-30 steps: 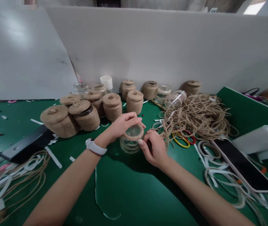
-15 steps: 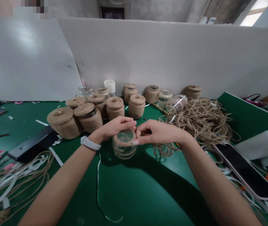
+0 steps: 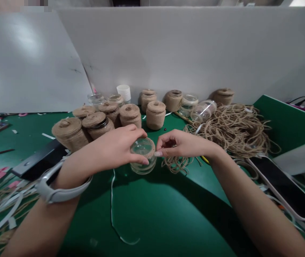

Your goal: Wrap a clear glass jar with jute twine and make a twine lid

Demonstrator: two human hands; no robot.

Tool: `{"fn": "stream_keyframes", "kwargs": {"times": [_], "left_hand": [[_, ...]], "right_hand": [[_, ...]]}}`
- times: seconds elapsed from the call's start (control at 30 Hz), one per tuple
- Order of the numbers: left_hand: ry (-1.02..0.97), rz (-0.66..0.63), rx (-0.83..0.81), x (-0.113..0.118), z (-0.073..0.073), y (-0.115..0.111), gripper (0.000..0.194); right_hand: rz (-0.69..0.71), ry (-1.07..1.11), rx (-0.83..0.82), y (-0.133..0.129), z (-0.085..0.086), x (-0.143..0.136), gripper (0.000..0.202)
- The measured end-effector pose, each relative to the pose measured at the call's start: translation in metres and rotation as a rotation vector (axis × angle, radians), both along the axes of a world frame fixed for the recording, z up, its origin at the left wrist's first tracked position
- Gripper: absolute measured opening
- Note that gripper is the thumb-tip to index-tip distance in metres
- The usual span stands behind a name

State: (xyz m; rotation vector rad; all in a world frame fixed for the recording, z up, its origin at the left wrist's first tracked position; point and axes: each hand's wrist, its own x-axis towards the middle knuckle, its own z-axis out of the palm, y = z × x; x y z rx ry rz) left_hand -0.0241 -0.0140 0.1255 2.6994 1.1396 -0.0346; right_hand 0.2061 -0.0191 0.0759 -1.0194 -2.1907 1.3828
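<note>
A clear glass jar (image 3: 143,168) stands upright on the green table in front of me, with jute twine wound round its neck. My left hand (image 3: 115,148) grips the jar from the left, thumb on the near side and fingers on the far side. At the jar's right side my right hand (image 3: 178,143) is closed in a pinch, apparently on the jute twine; the strand itself is hardly visible between the fingertips. Below this hand lies a small loose coil of twine (image 3: 178,165).
Several twine-covered lidded jars (image 3: 155,116) stand behind, with bare glass jars (image 3: 204,110) and white paper cups (image 3: 124,92) among them. A large twine heap (image 3: 238,132) and a phone (image 3: 286,187) lie right. A black box (image 3: 41,160) sits left. A grey partition (image 3: 168,50) closes the back.
My left hand has shifted from the jar's far rim to its left side, thumb now at the near side. The right hand stays pinched by the jar's right edge. The view has tilted down slightly.
</note>
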Motion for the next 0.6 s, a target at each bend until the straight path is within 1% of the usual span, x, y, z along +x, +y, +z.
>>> {"fn": "stream_keyframes", "kwargs": {"times": [0.07,0.13,0.3,0.43,0.5,0.6], "left_hand": [[-0.025,-0.053,0.006,0.002,-0.001,0.005,0.056],[-0.055,-0.108,-0.034,0.001,-0.001,0.011,0.053],[-0.107,-0.179,-0.152,-0.008,-0.002,0.024,0.054],[-0.105,-0.222,-0.193,-0.014,-0.005,0.026,0.057],[-0.075,-0.212,-0.171,-0.013,-0.005,0.023,0.063],[-0.068,-0.116,-0.023,-0.005,-0.005,0.011,0.072]], "right_hand": [[-0.030,0.010,0.025,0.001,0.000,0.001,0.035],[-0.047,-0.004,0.058,0.002,0.001,0.003,0.036],[-0.054,-0.197,0.136,-0.001,0.008,0.010,0.038],[-0.111,-0.218,0.210,-0.004,0.011,0.012,0.039],[-0.121,-0.207,0.250,-0.005,0.011,0.011,0.038],[-0.110,-0.196,0.277,-0.004,0.008,0.008,0.035]]}}
